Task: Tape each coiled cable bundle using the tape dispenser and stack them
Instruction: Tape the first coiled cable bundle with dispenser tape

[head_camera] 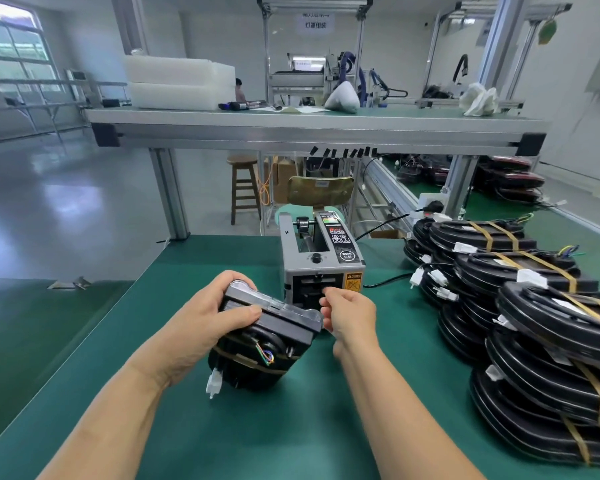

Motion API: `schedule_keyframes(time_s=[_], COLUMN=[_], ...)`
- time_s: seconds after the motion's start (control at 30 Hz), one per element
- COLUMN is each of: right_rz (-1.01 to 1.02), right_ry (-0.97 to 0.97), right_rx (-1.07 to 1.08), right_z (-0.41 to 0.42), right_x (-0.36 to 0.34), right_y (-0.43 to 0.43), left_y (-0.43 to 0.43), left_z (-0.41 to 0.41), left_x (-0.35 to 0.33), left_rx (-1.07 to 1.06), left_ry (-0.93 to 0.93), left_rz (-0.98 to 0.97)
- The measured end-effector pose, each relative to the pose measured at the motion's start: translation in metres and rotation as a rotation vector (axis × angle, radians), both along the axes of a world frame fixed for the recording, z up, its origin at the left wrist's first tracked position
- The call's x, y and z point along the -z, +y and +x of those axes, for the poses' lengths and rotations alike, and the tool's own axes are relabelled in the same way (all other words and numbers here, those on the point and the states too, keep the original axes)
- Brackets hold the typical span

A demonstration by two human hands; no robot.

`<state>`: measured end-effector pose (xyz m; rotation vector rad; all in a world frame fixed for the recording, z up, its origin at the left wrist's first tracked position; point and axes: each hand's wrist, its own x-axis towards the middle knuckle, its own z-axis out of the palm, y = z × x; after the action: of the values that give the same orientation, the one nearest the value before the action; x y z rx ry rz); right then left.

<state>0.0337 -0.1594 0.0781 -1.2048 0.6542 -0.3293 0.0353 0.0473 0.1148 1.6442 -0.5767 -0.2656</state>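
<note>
Left hand [201,327] grips the coiled cable bundle [257,355] just above the green table [222,427], right hand [350,317] curls at the tape dispenser [321,261] slot (tape pinched or not, cannot tell); taped bundles [534,306] already stacked at right, this one likely needs tape, then stacking

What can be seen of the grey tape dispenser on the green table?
The grey box-shaped metal tape dispenser stands upright on the green table mat. Its top carries a black control panel and a black knob; its front has a yellow caution label and a dark outlet slot. The right hand reaches the slot.
</note>
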Motion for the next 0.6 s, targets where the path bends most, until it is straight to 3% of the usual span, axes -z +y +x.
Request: schedule_keyframes(time_s=[0.4, 0.6], right_rz=[0.192, 0.107], right_ry=[0.055, 0.09], right_rx=[0.153, 0.188], right_z=[0.013, 0.017], right_x=[-0.008, -0.004], right_y=[0.014, 0.02], left_y=[0.001, 0.002], left_z=[-0.002, -0.006], left_x=[0.005, 0.006], left_rx=[-0.016, -0.019], left_ry=[0.025, 0.025], left_rz=[-0.078, -0.093])
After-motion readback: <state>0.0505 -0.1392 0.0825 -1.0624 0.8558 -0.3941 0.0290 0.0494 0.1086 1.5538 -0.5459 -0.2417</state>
